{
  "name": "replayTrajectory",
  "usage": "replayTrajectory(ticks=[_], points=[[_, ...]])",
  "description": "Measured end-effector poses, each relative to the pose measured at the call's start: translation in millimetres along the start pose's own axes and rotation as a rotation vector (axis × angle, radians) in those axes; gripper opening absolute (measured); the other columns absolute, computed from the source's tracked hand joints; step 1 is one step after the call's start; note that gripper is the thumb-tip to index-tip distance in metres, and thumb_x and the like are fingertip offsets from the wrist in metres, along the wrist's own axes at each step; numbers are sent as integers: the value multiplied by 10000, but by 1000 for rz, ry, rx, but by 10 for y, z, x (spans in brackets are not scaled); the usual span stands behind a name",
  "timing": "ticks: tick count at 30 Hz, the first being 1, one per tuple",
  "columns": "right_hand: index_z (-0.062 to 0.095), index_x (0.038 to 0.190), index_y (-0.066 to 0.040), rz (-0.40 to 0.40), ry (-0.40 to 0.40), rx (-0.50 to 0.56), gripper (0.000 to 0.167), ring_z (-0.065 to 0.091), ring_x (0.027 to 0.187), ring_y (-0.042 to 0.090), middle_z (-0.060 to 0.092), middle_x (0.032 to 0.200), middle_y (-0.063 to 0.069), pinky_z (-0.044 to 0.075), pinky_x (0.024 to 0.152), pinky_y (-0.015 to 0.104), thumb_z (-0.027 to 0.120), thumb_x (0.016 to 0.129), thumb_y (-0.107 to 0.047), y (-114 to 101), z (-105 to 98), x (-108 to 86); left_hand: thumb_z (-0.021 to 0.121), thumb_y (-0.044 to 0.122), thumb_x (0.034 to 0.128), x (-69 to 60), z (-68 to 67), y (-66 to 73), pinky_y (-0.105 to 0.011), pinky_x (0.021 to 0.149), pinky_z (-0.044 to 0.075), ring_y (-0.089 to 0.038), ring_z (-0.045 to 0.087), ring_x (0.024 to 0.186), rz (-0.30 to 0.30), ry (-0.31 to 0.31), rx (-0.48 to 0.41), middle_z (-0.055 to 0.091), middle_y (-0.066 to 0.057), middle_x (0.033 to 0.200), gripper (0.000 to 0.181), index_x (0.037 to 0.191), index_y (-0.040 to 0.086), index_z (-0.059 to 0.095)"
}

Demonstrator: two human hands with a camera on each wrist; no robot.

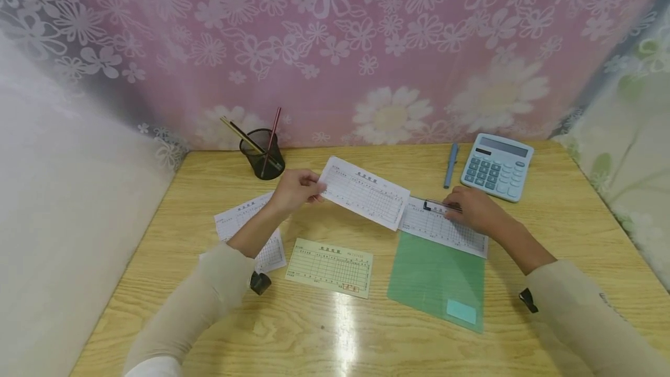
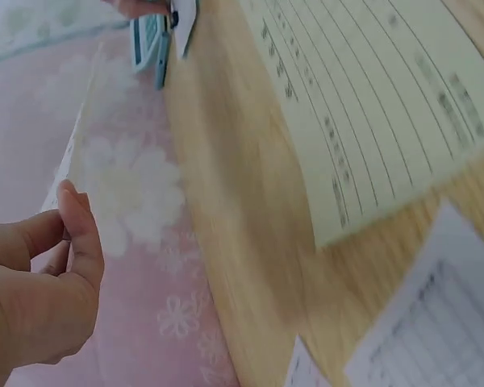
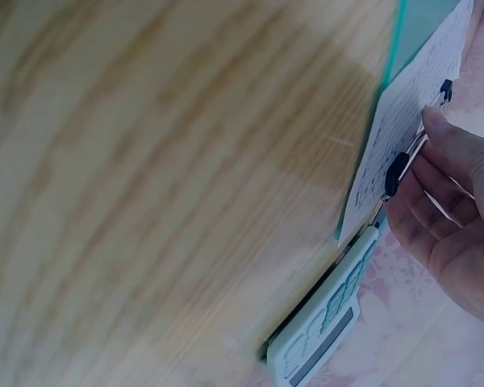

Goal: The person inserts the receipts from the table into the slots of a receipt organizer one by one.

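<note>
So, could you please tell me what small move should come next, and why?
Probably the left hand should bring its white slip rightward to the clip on the green clipboard: the right hand has thumb and fingers at that clip, and a similar slip lies on the board there, close to the held slip's edge.

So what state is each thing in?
White printed paper slip: raised, held by left fingers.
Yellow printed paper slip: flat on light wooden desk.
Leftmost white printed slips: face up.
Green translucent clipboard: bearing another white slip.
Dark metal clip: gripped by right fingers, openness unclear.
Black mesh pen cup: upright, holding pencils.
Slim blue pen: lying.
Pale blue calculator: face up.
</note>
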State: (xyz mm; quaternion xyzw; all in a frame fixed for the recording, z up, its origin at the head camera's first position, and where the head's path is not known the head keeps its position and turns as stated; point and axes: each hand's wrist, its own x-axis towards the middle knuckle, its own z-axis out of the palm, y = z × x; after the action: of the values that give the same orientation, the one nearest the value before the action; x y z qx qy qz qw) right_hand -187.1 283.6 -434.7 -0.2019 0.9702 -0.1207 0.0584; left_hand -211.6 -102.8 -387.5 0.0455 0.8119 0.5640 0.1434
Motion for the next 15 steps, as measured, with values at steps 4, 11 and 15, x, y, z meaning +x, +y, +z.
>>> replayTrajectory(ticks=[4,11,15], points=[[690,1053,3,-1,-6,2,260,617,827,217,651,932,89,528,728,418,711,847,-153,7,-2,7,649,65,892,29,253,25,-388,747,606,-170,683,643,-93,-32,-89,685,-118,793,176,1021,-54,633],[693,1041,4,-18,-1,-14,249,624,836,234,653,929,90,528,731,422,708,847,-150,12,-3,10,637,25,889,19,773,0,-439,809,585,-240,711,703,-149,-146,-119,687,-235,898,184,1039,-80,613],[698,1029,1,-20,0,0,248,616,805,214,650,909,82,520,702,398,719,838,-156,-9,-8,19,646,14,877,14,938,-48,-402,771,597,-288,725,770,-132,-185,-104,707,-222,868,148,990,-81,635]])
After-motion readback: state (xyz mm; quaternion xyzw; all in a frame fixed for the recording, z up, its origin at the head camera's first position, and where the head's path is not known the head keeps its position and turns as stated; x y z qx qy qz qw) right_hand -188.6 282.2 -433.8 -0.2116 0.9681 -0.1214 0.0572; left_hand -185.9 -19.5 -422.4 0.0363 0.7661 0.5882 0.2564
